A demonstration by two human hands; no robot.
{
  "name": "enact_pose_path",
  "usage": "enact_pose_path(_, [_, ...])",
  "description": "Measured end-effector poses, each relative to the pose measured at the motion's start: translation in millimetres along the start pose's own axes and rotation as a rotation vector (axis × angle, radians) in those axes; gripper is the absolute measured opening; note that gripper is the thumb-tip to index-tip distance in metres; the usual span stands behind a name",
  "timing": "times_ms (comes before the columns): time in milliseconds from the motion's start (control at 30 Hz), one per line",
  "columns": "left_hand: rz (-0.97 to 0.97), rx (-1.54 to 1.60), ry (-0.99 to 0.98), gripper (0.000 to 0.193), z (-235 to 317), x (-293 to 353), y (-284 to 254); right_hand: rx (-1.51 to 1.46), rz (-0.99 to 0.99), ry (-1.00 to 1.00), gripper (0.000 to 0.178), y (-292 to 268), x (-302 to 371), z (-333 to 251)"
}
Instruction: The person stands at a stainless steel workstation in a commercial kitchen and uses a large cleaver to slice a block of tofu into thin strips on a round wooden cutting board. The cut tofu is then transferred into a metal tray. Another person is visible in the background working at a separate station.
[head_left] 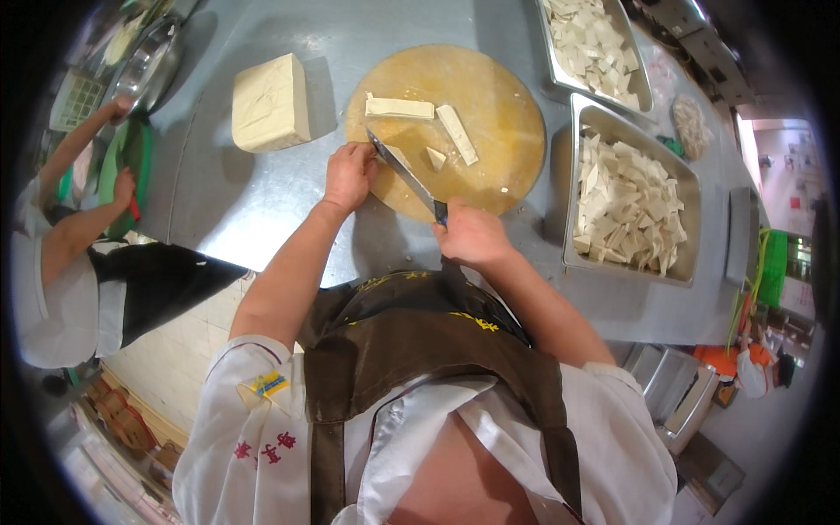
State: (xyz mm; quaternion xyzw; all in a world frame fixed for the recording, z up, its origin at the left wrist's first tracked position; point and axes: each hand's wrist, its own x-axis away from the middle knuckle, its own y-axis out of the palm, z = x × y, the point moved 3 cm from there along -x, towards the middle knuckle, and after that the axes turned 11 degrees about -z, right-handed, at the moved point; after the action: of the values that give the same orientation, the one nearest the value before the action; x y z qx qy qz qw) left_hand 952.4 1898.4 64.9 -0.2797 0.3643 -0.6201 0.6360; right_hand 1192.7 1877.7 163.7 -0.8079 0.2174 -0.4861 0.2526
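Knife (409,179) in my right grip (472,229), pale slice (400,157) right beside the blade!
Right grip clenched round the handle; left grip (348,175) curled at the round board's (512,114) near-left edge, its hold unclear. Well along, I'd judge: cut pieces (630,201) heap both metal trays to the right, while two strips (399,108) on the board and the big block (271,103) left on the worktop (201,201) look undiced. Writing: yellow on my apron (411,337), red on my sleeve (254,420).
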Motion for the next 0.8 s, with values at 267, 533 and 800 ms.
enact_pose_path(267, [-0.027, -0.022, 0.009, 0.021, 0, 1, -3, -0.004, 0.117, -0.060, 0.040, 11, -6, 22])
enact_pose_path(533, [-0.200, -0.128, 0.115, 0.033, 22, -20, -8, -0.184, 0.527, -0.067, 0.042, -11, 81, 70])
enact_pose_path(800, [-0.517, -0.324, -0.024, 0.032, 20, -50, 2, -1.370, 0.665, -0.115, 0.023, -4, 158, 167])
